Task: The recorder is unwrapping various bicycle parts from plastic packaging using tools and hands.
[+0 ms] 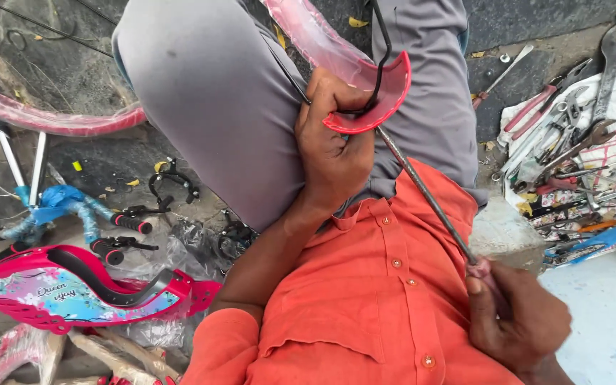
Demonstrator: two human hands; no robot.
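Gripping the end of a pink plastic-wrapped mudguard (365,93) at centre frame, over a grey-trousered lap: the left hand (331,153), fingers clamped round the curved red tip. Driving into that tip from the lower right: a long screwdriver (425,196), its steel shaft running diagonally, point aimed up and left at the mudguard, pink handle buried in the closed right hand (518,321) near the bottom edge. Hands held well apart, joined only by the tool's length. Looping over the mudguard's end: a thin black wire (381,50). Arching away up and left from the grip: the mudguard's long axis. Lying on the ground at lower left: a pink chain guard (73,292) with a floral panel, beside blue-wrapped handlebars (73,207) and black brake calipers (172,182). Spreading across a printed sack (607,153) at far right: a loose heap of spanners and pliers (572,121), overlapping, no box holding them.
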